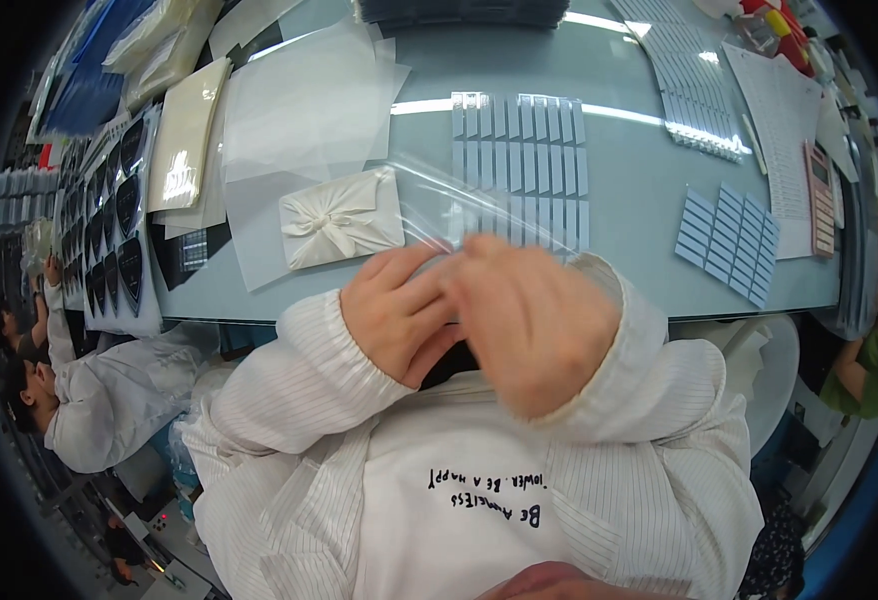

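A strip of clear plastic film [474,200] stretches over the table in front of me, tilted and catching the light. My left hand [394,305] is closed, its fingers pinching the film's near edge. Beside it my right hand [537,318], a little blurred, has curled fingers at the same film; its fingertips are partly hidden. Just beyond my left hand lies a white cloth-wrapped flat packet [342,218] with a knot on top. Under and behind the film sit rows of small blue-grey rectangular pieces [519,135].
Translucent sheets [299,110] and a cream stack [187,140] lie left, near dark shield-shaped pieces [119,225]. At right are more blue-grey pieces [727,245], a paper sheet [784,130] and a pink calculator [819,195]. A person in white [119,400] sits left; another's green sleeve [871,370] shows right.
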`<state>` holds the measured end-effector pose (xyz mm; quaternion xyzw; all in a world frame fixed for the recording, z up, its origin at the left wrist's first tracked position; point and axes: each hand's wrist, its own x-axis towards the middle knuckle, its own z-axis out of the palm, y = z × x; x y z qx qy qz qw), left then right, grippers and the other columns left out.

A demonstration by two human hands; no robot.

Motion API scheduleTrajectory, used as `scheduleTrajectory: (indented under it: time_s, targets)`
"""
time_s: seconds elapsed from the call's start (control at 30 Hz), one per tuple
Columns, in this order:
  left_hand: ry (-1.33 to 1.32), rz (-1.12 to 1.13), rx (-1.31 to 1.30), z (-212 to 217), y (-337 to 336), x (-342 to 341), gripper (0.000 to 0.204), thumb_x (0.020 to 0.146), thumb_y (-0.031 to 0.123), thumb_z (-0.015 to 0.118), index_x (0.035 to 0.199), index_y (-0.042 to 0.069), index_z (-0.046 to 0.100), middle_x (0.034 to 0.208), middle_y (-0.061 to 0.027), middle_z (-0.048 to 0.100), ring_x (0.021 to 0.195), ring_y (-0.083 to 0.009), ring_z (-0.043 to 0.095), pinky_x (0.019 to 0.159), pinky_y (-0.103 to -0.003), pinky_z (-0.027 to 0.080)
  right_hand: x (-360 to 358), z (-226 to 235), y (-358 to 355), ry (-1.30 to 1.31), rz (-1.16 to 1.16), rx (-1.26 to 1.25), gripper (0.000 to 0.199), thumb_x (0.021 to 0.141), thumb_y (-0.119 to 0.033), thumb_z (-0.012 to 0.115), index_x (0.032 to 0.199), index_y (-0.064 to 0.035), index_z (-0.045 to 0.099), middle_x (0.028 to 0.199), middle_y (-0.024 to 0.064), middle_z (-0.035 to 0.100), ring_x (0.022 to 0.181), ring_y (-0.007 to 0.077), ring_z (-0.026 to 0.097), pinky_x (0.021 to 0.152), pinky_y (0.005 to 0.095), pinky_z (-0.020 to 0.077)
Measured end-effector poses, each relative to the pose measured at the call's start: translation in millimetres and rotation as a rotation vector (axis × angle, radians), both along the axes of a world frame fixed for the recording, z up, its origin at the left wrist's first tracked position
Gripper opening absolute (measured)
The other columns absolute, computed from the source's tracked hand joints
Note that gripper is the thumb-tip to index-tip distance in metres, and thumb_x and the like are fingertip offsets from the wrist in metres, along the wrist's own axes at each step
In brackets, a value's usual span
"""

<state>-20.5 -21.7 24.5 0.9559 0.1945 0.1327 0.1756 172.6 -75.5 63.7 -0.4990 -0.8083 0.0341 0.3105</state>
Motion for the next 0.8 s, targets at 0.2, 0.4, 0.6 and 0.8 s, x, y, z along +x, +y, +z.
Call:
scheduleTrajectory:
  time_s: [0.2,0.4,0.6,0.8]
  targets:
    - [0.004,0.097,0.024,2.0,36.4,28.8,0.051,0.077,0.018,0.075,0.125,0.006,0.063,0.13,-0.0137,0.058,0.124,-0.0366,0.051,0.101,-0.045,0.044,39.7,-37.3,53.8,-0.18,-0.301,-0.028,0.028,0.084,-0.006,0.072,0.11,0.0016,0.063,0.114,0.0218,0.065,0.093,0.0345,0.068,0.078,0.039,0.0569]
    - [0.078,0.187,0.062,0.9,46.4,34.3,0.058,0.084,0.029,0.076,0.134,0.007,0.056,0.139,-0.0177,0.049,0.134,-0.0363,0.044,0.11,-0.048,0.038,85.5,-35.8,40.7,-0.103,-0.523,-0.091,0.041,0.088,-0.008,0.072,0.126,0.0023,0.059,0.132,0.0216,0.057,0.096,0.0338,0.067,0.079,0.0371,0.0562]
    - [0.123,0.19,-0.065,11.0,30.1,23.9,0.083,0.074,0.033,0.082,0.145,0.008,0.048,0.153,-0.0218,0.038,0.142,-0.0426,0.037,0.115,-0.054,0.033,121.2,-18.4,-32.6,0.637,-0.336,-0.765,0.055,0.092,-0.002,0.066,0.142,0.0041,0.046,0.142,0.0219,0.051,0.094,0.0232,0.068,0.074,0.0301,0.0565]
    - [0.102,0.171,-0.103,0.4,22.8,21.8,0.089,0.074,0.034,0.082,0.148,0.004,0.043,0.157,-0.0251,0.034,0.146,-0.0434,0.032,0.117,-0.057,0.028,105.1,-8.4,-43.2,1.443,-0.226,-1.152,0.064,0.095,0.0,0.06,0.152,0.0036,0.031,0.146,0.025,0.044,0.093,0.0248,0.068,0.071,0.0304,0.0574]
